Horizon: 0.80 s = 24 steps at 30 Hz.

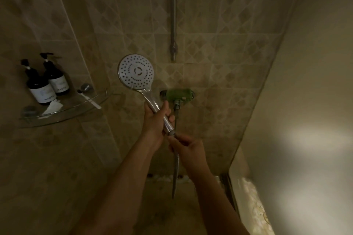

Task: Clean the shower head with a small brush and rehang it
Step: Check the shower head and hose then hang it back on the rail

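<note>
Both hands grip: right [188, 151] pinches hose [176, 170], left [155, 120] holds shower head [136, 71] near shelf edge [95, 99].

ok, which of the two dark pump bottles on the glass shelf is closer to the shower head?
The right-hand bottle, standing slightly further back; the left-hand bottle sits nearer the camera, further from the shower head.

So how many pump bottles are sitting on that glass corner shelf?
2. Both stand side by side at the left end of the glass shelf: the front bottle nearer its edge, the back bottle just behind to its right. None looks hidden.
</note>
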Tool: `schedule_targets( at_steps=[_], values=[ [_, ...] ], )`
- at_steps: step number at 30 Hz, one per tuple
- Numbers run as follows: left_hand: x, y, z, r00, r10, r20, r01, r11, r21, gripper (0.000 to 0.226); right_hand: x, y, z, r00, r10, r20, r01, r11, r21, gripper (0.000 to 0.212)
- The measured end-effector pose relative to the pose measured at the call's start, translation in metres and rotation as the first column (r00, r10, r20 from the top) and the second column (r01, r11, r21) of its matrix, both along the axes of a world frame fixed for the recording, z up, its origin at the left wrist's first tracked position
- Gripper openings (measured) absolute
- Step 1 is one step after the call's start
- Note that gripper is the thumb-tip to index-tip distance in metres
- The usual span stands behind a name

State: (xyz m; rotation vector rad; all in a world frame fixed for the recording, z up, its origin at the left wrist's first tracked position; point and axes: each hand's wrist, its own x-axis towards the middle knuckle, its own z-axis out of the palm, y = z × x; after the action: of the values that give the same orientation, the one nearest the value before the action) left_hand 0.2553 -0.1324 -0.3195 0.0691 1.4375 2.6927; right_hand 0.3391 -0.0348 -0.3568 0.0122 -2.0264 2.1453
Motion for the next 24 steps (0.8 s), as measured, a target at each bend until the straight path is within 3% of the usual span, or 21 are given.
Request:
schedule_targets(
  at_steps=[3,6,8,10,13,17,21,24],
  values=[
    [0.004,-0.007,0.000,0.997,-0.023,-0.070,0.019,0.998,-0.056,0.034,-0.002,0.000,-0.005,0.997,0.076,-0.014,-0.076,0.996,0.042,0.026],
    [0.009,-0.015,0.005,0.977,-0.169,-0.130,0.154,0.981,-0.120,0.025,-0.004,0.006,-0.008,0.970,0.237,0.058,-0.235,0.971,-0.038,0.025],
    [0.012,-0.018,0.009,0.945,-0.283,-0.165,0.264,0.956,-0.132,0.021,-0.003,0.010,-0.007,0.922,0.373,0.102,-0.335,0.902,-0.271,0.018],
    [0.013,-0.019,0.015,0.921,-0.357,-0.157,0.344,0.933,-0.106,0.023,-0.001,0.008,-0.005,0.877,0.470,0.095,-0.348,0.760,-0.548,0.017],
    [0.014,-0.016,0.020,0.932,-0.337,-0.135,0.323,0.939,-0.115,0.020,0.002,-0.001,-0.003,0.873,0.478,0.100,-0.274,0.650,-0.709,0.020],
    [0.013,-0.012,0.020,0.969,-0.212,-0.125,0.185,0.962,-0.200,0.018,0.005,-0.004,0.003,0.895,0.429,0.126,-0.245,0.705,-0.665,0.023],
    [0.016,-0.009,0.016,0.979,-0.175,-0.106,0.163,0.980,-0.117,0.016,0.011,0.004,0.005,0.914,0.374,0.157,-0.258,0.835,-0.487,0.011],
    [0.021,-0.008,0.013,0.977,-0.172,-0.126,0.160,0.982,-0.100,0.015,0.015,0.007,0.007,0.926,0.335,0.173,-0.212,0.841,-0.497,0.012]
  ],
)
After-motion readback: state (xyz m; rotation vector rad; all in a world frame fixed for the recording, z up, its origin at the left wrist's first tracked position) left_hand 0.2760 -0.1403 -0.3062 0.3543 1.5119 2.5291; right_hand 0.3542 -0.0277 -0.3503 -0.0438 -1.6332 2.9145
